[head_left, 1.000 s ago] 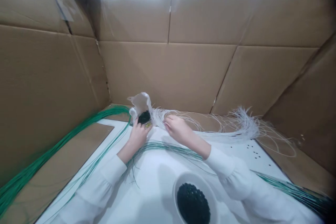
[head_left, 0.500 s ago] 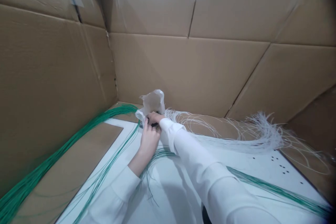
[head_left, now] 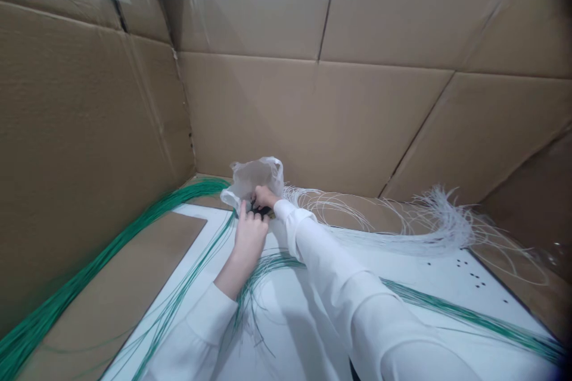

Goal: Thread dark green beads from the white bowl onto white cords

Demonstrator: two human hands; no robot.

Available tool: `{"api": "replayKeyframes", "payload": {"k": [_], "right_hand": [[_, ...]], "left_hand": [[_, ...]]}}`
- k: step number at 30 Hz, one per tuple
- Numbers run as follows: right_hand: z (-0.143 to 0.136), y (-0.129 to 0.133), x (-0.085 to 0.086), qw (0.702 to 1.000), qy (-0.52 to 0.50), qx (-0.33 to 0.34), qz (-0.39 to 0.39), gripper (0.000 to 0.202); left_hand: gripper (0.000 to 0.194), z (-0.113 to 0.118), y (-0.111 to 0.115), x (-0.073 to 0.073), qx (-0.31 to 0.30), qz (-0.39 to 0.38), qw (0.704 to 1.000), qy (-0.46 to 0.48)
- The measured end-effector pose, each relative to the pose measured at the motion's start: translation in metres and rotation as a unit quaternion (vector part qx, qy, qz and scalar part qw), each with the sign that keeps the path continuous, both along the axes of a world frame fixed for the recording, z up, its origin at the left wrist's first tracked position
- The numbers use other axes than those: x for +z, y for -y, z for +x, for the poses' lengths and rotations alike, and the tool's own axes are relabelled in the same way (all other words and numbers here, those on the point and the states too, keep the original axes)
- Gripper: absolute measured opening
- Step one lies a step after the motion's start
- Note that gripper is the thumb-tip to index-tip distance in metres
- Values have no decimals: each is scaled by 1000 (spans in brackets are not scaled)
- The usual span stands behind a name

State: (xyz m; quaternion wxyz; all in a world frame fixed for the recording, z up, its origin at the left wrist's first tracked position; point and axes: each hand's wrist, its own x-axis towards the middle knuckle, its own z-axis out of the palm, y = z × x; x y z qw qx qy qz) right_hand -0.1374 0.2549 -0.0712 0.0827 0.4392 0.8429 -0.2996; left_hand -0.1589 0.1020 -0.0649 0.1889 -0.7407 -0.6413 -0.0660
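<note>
A white plastic bag [head_left: 257, 171] stands with its mouth wide at the far edge of the white board [head_left: 286, 309], and dark small things show inside. My left hand [head_left: 250, 231] is at the bag's near rim, its fingers curled over the edge and gripping it. Reaching into the mouth from the right, my right hand [head_left: 265, 196] has its fingers pinched together among the dark pieces. What it pinches is too small to make out. Green wires [head_left: 272, 262] lie on the board just below my hands.
Cardboard walls [head_left: 268, 113] rise behind and on the left. A thick green wire bundle [head_left: 111, 238] runs along the left side. White wires [head_left: 447, 223] lie along the back right, and more green wires [head_left: 447, 306] cross the right part. Small black bits [head_left: 476, 277] dot the board.
The bag's mouth has spread wider. My right hand has shifted slightly within it, and my left hand stays at the near rim. The view has tilted slightly.
</note>
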Motion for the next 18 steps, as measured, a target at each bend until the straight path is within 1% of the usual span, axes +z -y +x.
{"api": "replayKeyframes", "payload": {"k": [4,7,13,18], "right_hand": [[2,-1,2,999,-14,-28,-20,31],[1,-5,7,999,-14,-37,-21,31],[0,-16,27,999,-3,-36,-14,31],[7,-10,45,1000,9,-17,-10,30]], "left_hand": [[30,-2,-4,-1,6,-11,1000,-14],[29,-2,-5,-1,4,-15,1000,-18],[31,0,-1,6,-10,7,1000,-23],[30,3,2,9,-38,31,999,1]]}}
